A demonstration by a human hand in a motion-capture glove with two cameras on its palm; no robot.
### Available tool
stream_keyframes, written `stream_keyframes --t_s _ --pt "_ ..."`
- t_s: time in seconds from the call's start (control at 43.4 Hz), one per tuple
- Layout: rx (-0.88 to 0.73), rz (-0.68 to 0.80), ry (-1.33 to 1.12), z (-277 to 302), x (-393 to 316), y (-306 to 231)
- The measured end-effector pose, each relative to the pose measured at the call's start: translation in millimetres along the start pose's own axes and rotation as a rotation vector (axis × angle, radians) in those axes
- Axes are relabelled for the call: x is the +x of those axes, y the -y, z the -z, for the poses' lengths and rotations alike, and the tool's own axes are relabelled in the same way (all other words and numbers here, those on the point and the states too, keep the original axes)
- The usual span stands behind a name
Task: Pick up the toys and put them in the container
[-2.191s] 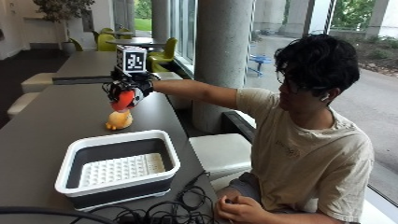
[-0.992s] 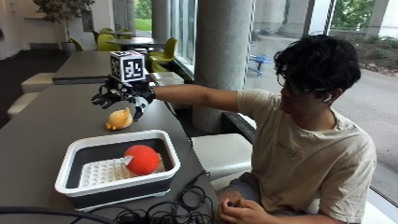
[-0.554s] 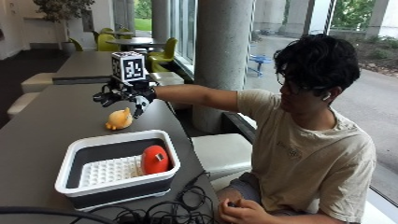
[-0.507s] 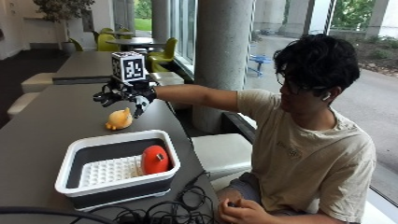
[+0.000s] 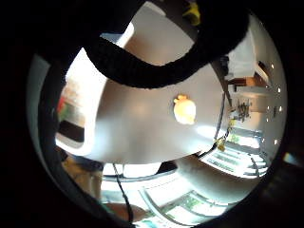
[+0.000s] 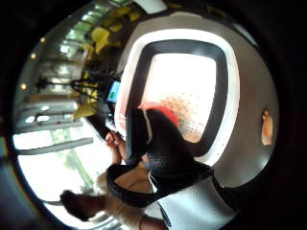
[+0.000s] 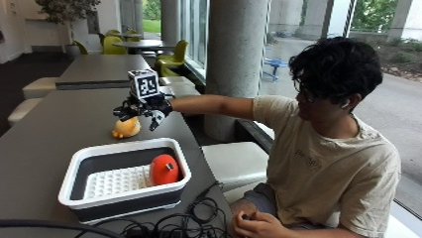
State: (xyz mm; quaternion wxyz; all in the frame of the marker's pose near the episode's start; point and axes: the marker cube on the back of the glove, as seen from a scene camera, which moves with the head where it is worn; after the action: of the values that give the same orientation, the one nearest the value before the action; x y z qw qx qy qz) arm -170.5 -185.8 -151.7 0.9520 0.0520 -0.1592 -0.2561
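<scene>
Bare table [image 7: 59,129] (around yellow toy [image 7: 125,128])

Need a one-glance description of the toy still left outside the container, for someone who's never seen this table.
On the long grey table, look past the white-rimmed container to the far side from the camera. The yellow duck-shaped toy sits on the bare tabletop, just under the gloved right hand. The only other toy, the red one, lies inside the container.

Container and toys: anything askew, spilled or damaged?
Nothing stands out. The container sits flat on the table, with the red toy inside against its wall. The yellow toy is upright on the table, below the open hand.
</scene>
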Motion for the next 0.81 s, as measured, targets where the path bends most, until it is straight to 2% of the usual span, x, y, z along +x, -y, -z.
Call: stream_keyframes --t_s 0.046,0.138,0.161,0.231,0.277,0.507,0.669,0.807 --pt "-0.014 -0.06 0.01 -12 12 -12" --pt "-0.003 -0.296 0.202 -36 16 -41" --pt "0.002 -0.301 0.204 -41 22 -50" --pt "-0.002 -0.169 0.021 -55 56 -82" --pt "-0.008 -0.146 -0.046 -65 71 -103" --pt "-0.007 -0.256 -0.063 -106 118 -184" --pt "-0.014 -0.298 -0.063 -103 82 -188" --pt "-0.06 -0.41 -0.201 -106 101 -215"
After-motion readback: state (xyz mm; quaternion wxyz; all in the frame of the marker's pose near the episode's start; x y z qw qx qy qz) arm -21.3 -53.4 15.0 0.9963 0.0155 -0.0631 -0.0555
